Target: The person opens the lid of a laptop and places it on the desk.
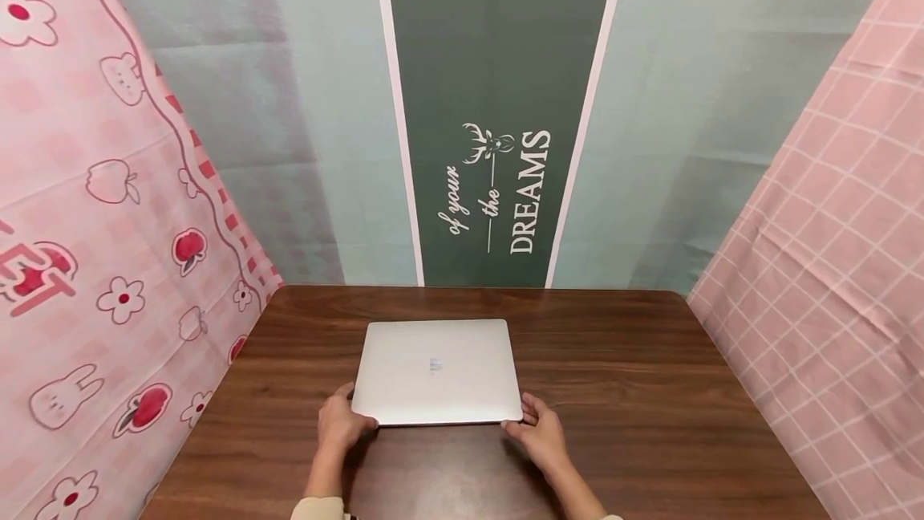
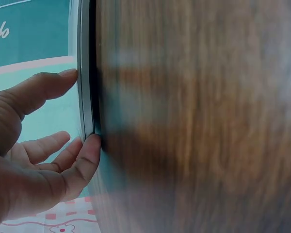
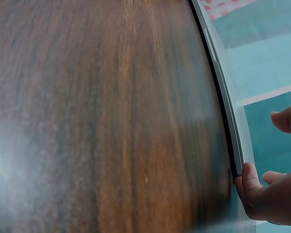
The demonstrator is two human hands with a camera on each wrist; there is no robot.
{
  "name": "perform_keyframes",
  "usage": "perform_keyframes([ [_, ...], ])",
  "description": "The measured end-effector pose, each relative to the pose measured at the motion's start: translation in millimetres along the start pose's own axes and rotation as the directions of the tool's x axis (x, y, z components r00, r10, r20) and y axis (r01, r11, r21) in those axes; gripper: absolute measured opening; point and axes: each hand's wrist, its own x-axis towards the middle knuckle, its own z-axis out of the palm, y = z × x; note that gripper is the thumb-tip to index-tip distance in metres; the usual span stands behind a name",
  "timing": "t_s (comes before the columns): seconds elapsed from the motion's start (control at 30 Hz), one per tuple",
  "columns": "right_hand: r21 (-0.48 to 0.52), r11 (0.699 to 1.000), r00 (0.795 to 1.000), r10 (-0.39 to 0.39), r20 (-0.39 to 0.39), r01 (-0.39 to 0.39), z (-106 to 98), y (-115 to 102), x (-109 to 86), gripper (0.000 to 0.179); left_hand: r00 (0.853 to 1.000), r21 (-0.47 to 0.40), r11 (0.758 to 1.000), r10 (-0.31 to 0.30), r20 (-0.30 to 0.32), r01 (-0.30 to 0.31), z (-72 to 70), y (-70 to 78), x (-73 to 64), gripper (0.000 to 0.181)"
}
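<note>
A closed silver laptop (image 1: pixel 436 387) lies on the wooden table with a small shiny mark at the middle of its lid. At its near left corner my left hand (image 1: pixel 342 420) holds it, the thumb at the front edge and the fingers along the side. In the left wrist view, the thumb (image 2: pixel 60 83) meets the laptop's thin edge (image 2: pixel 86 73) while a finger bends in at the corner. On the opposite side my right hand (image 1: pixel 540 433) holds the near right corner. The right wrist view shows fingers (image 3: pixel 250 182) bent against that corner, with the thumb (image 3: pixel 286 120) raised beside the edge.
The dark wooden table (image 1: pixel 650 392) stretches out around the laptop. Behind it hangs a grey-green curtain (image 1: pixel 505 38) with white lettering and a deer head. Pink patterned cloth (image 1: pixel 108 223) borders the left, and a pink checked cloth (image 1: pixel 830 223) the right.
</note>
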Motion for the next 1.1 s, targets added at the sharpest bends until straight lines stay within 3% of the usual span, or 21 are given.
perform_keyframes([
  [0.47,-0.008,0.998,0.996,0.06,-0.062,-0.061,-16.9,6.1,-6.0,0.065,0.998,-0.002,0.998,0.06,0.013,-0.06,13.2,7.7,-9.0,0.08],
  [1.1,-0.075,0.995,0.992,0.056,-0.115,-0.065,-39.3,16.0,-11.0,0.06,0.994,-0.009,0.995,0.104,0.024,-0.104,30.3,18.4,-16.5,0.077],
])
